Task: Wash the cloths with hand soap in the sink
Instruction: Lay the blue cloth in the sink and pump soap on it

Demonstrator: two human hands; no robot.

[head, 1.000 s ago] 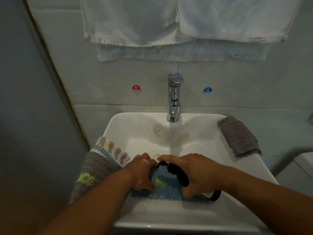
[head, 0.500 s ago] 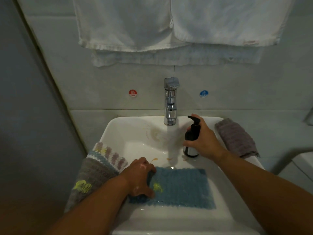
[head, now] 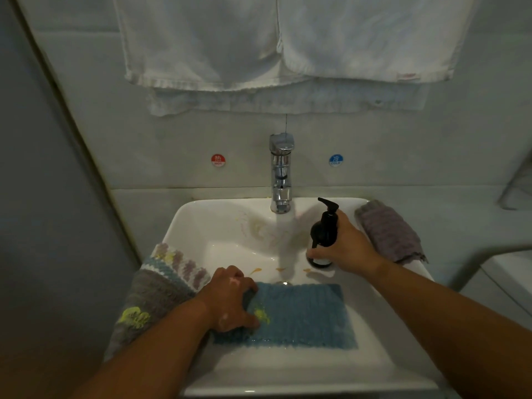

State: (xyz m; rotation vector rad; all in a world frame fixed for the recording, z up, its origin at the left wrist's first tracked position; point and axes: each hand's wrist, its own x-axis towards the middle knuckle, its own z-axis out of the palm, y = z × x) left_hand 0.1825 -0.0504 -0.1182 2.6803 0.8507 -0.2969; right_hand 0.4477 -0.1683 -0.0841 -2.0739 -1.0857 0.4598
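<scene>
Blue knitted cloth (head: 299,315) spread flat on the floor of the white sink (head: 201,226), lower centre of the frame, with a yellow smear near its left end. Left hand (head: 230,300) at that end, fingers curled and gripping the cloth's edge, bunching it a little. Right hand (head: 345,249) right of centre, fingers wrapped round the lower body of a black soap bottle (head: 325,228), upright, pump nozzle pointing left. Base against the basin's back slope; resting or held clear, impossible to tell. Chrome tap (head: 281,174) just left of the bottle, at centre. Grey striped cloth (head: 161,286) draped over the sink's left rim, beside the left wrist. Mauve cloth (head: 388,231) on the right rim, behind the right hand. White towels (head: 288,38) hanging along the top of the frame.
</scene>
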